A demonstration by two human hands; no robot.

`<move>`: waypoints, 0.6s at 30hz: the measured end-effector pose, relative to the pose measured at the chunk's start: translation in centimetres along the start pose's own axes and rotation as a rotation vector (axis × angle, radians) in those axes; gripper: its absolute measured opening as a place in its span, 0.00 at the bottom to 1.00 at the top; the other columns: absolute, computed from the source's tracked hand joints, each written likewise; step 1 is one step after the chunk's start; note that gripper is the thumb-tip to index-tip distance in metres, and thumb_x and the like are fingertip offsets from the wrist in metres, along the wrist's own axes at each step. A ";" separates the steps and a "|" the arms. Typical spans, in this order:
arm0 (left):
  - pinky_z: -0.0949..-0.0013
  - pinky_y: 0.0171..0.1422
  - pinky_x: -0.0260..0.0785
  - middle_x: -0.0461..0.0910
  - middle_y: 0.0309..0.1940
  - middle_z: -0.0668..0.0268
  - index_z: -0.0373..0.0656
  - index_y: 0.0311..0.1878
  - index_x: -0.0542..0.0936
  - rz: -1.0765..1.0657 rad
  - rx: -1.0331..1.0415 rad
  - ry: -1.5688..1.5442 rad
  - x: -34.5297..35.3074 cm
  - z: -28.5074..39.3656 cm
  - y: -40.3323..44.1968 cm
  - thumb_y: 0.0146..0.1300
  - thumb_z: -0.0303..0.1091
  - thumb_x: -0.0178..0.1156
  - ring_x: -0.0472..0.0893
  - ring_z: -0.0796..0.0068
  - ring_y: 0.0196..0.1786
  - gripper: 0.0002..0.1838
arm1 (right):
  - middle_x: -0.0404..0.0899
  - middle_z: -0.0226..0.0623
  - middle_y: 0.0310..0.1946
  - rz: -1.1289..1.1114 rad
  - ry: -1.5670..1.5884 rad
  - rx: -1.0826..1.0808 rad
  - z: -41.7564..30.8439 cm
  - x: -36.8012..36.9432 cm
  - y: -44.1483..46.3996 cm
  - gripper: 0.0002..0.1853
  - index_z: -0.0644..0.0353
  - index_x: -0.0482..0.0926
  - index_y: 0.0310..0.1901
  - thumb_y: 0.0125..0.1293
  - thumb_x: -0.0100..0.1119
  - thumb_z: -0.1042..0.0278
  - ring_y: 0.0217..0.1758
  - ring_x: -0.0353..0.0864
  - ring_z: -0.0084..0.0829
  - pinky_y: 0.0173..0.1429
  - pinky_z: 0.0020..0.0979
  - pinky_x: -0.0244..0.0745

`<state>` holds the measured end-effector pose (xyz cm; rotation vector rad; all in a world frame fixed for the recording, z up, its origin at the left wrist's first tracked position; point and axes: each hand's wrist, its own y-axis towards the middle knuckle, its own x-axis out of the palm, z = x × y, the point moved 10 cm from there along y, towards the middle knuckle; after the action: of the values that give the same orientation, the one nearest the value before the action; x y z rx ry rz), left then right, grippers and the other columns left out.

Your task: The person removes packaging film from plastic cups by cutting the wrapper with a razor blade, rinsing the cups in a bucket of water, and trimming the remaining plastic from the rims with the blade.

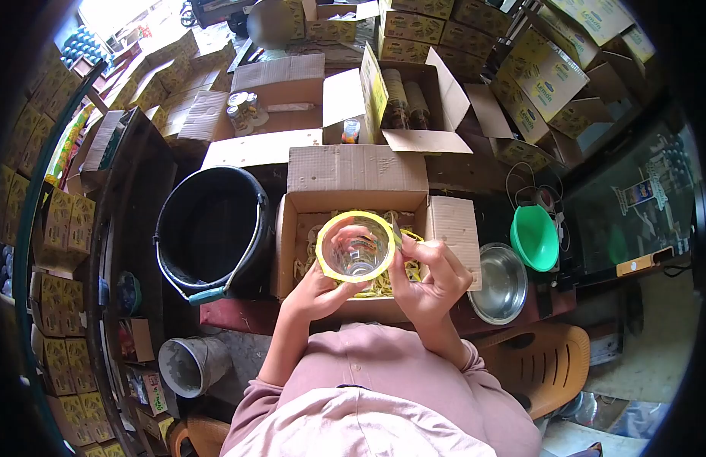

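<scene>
A clear cup (358, 263) with a bright yellow rim is held mouth up over an open cardboard box (358, 169). My left hand (320, 293) is closed around the cup's left and lower side, its fingers showing through the clear wall. At the right of the rim, my right hand (433, 278) pinches a small, thin, dark blade-like piece (397, 234); its thumb lies against the cup. Loose yellow strips (379, 286) lie in the box beneath the cup, partly hidden by my hands.
A black bucket (166, 221) stands left of the box. To the right are a green bowl (536, 238) and a metal bowl (499, 286). Behind, an open carton (280, 76) holds several cans, and another carton (444, 99) holds stacked cups. A grey bucket (189, 367) sits lower left.
</scene>
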<state>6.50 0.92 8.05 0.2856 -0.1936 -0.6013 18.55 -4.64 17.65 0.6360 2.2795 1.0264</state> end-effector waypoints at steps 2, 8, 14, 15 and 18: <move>0.67 0.63 0.56 0.65 0.55 0.60 0.37 0.59 0.62 0.001 0.007 0.020 0.0 0.1 0.0 0.55 0.31 0.60 0.65 0.69 0.58 0.29 | 0.76 0.35 0.21 0.007 -0.014 -0.030 -0.3 0.0 0.1 0.13 0.61 0.79 0.33 0.43 0.64 0.83 0.22 0.78 0.28 0.24 0.25 0.72; 0.66 0.64 0.55 0.65 0.55 0.60 0.37 0.60 0.61 0.035 -0.021 -0.012 -0.4 -0.4 -0.4 0.55 0.32 0.61 0.65 0.68 0.59 0.30 | 0.75 0.35 0.21 0.000 -0.026 -0.028 -0.3 0.3 0.0 0.12 0.61 0.79 0.32 0.43 0.64 0.83 0.21 0.77 0.28 0.23 0.25 0.71; 0.66 0.64 0.56 0.65 0.56 0.59 0.37 0.60 0.61 -0.008 -0.011 0.056 -0.5 -0.5 -0.5 0.55 0.31 0.61 0.65 0.68 0.59 0.31 | 0.75 0.34 0.20 -0.002 -0.004 -0.001 0.1 0.1 -0.3 0.14 0.60 0.80 0.34 0.43 0.64 0.84 0.21 0.77 0.27 0.23 0.24 0.71; 0.67 0.64 0.56 0.65 0.56 0.59 0.37 0.60 0.61 -0.017 -0.018 0.066 -0.4 -0.7 -0.5 0.55 0.31 0.61 0.66 0.68 0.59 0.31 | 0.76 0.34 0.20 -0.002 -0.007 0.003 0.2 0.1 -0.2 0.13 0.60 0.80 0.34 0.43 0.64 0.84 0.21 0.78 0.27 0.24 0.24 0.72; 0.66 0.63 0.56 0.65 0.56 0.59 0.37 0.61 0.59 -0.030 0.011 0.035 0.2 -0.1 -0.4 0.54 0.32 0.61 0.66 0.68 0.59 0.32 | 0.76 0.35 0.21 -0.012 0.019 0.031 0.5 0.1 0.0 0.13 0.61 0.80 0.34 0.44 0.64 0.84 0.22 0.78 0.27 0.26 0.23 0.73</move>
<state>6.50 0.47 7.85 0.3098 -0.1589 -0.6251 18.85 -4.30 17.36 0.6273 2.3173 0.9967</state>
